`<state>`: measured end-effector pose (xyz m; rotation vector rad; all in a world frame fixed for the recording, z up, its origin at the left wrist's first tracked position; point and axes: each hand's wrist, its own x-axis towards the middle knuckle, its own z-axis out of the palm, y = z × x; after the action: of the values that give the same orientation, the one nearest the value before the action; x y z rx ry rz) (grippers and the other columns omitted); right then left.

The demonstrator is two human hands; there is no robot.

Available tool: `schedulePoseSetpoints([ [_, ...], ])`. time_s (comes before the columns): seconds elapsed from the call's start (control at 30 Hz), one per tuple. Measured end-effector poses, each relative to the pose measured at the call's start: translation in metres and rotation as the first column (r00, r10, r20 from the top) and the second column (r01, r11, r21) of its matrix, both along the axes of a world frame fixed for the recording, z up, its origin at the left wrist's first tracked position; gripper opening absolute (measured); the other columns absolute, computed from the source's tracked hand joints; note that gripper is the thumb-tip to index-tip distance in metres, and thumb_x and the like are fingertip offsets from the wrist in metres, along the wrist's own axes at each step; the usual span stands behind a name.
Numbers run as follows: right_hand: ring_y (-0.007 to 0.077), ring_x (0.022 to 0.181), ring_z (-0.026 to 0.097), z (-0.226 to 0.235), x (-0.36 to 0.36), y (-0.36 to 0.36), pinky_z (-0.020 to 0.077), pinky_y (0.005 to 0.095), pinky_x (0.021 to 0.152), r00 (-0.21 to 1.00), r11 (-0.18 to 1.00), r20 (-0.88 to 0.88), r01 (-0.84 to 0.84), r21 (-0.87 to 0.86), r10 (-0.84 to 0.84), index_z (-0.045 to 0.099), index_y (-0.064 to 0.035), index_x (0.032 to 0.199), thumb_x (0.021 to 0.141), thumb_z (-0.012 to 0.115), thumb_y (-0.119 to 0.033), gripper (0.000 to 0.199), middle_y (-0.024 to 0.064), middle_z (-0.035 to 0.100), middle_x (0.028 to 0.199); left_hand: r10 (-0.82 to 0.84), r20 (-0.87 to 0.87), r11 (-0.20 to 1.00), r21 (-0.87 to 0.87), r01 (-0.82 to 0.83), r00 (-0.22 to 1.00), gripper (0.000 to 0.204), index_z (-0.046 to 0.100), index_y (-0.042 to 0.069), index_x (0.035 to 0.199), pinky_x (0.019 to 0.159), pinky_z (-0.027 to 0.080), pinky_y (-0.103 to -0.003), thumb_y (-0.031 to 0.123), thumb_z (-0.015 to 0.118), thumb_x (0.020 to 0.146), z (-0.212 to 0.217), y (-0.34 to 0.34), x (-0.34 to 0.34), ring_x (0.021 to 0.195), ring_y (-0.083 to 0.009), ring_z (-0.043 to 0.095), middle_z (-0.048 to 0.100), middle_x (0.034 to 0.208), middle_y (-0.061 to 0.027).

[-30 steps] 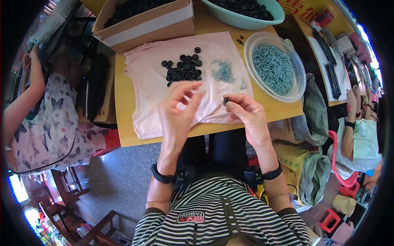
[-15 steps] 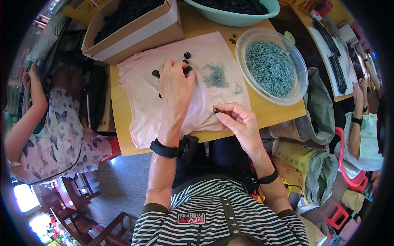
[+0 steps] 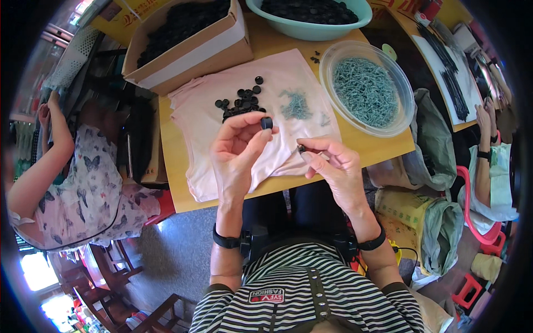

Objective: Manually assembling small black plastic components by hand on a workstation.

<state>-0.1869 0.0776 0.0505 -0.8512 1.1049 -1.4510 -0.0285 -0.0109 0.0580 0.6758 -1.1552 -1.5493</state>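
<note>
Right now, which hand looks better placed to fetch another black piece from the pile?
Probably the left hand: it is raised just below the pile of black pieces, though already pinching one black piece. The right hand sits farther off.

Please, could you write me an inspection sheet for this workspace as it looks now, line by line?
Surface: wooden table under a pink cloth.
Job's things: left hand pinches a black round piece; right hand pinches a small dark part; black pieces pile, metal pins heap.
Clutter: clear bowl, green basin, cardboard box.
Grippers: both hands shut.
Cables: nothing seen.
Surroundings: seated people left and right; sacks.
</note>
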Motion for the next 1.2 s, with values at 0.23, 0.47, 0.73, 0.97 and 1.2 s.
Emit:
schedulePoseSetpoints([
  [0.23, 0.0083, 0.075, 0.057, 0.036, 0.007, 0.007, 0.049, 0.0202, 0.062, 0.999, 0.992, -0.031, -0.026, -0.124, 0.022, 0.063, 0.0012, 0.108, 0.087, 0.061, -0.004, 0.022, 0.0063, 0.059, 0.103, -0.042, -0.181, 0.999, -0.033, 0.037, 0.983, 0.024, 0.056, -0.003, 0.106, 0.082, 0.052, -0.031, -0.008, 0.057, 0.083, 0.001, 0.029, 0.014, 0.088, -0.0187, 0.064, 0.063, 0.104, -0.0152],
  [0.47, 0.0071, 0.072, 0.056, 0.041, 0.003, 0.011, 0.0471, 0.0189, 0.055, 0.938, 0.996, 0.334, -0.078, -0.051, 0.09, 0.062, 0.0028, 0.109, 0.087, 0.062, -0.01, 0.025, 0.0066, 0.064, 0.089, 0.014, -0.118, 1.0, -0.004, -0.014, 0.993, 0.021, 0.055, -0.002, 0.103, 0.076, 0.051, -0.03, -0.001, 0.061, 0.082, 0.011, 0.05, 0.01, 0.083, -0.0202, 0.064, 0.064, 0.099, -0.0183],
  [0.73, 0.0067, 0.072, 0.056, 0.041, -0.002, 0.013, 0.0465, 0.0193, 0.052, 0.876, 0.993, 0.469, -0.099, -0.059, 0.115, 0.062, 0.0018, 0.108, 0.087, 0.063, -0.013, 0.026, 0.006, 0.063, 0.086, 0.025, -0.189, 0.982, -0.177, -0.059, 0.982, 0.028, 0.056, -0.002, 0.104, 0.079, 0.053, -0.03, -0.01, 0.061, 0.078, -0.004, 0.05, 0.012, 0.085, -0.017, 0.064, 0.06, 0.104, -0.0124],
  [0.97, 0.0077, 0.078, 0.06, 0.053, 0.015, 0.018, 0.0497, 0.0189, 0.06, 0.996, 0.983, -0.023, 0.078, -0.165, -0.083, 0.063, 0.0015, 0.105, 0.085, 0.063, -0.006, 0.021, 0.0063, 0.064, 0.092, -0.076, -0.307, 0.997, -0.05, 0.064, 0.949, 0.024, 0.055, -0.002, 0.102, 0.078, 0.053, -0.031, -0.009, 0.06, 0.079, 0.008, 0.058, 0.006, 0.084, -0.0177, 0.063, 0.059, 0.103, -0.0127],
  [1.2, 0.0161, 0.084, 0.066, 0.061, 0.023, 0.02, 0.0535, 0.0246, 0.071, 0.914, 0.934, -0.37, 0.028, -0.355, -0.168, 0.062, 0.0046, 0.101, 0.083, 0.063, 0.002, 0.019, 0.0122, 0.065, 0.097, -0.067, -0.385, 0.996, 0.025, 0.083, 0.92, 0.022, 0.055, -0.002, 0.103, 0.078, 0.054, -0.033, -0.004, 0.061, 0.083, 0.007, 0.06, 0.003, 0.085, -0.0201, 0.063, 0.062, 0.101, -0.0163],
])
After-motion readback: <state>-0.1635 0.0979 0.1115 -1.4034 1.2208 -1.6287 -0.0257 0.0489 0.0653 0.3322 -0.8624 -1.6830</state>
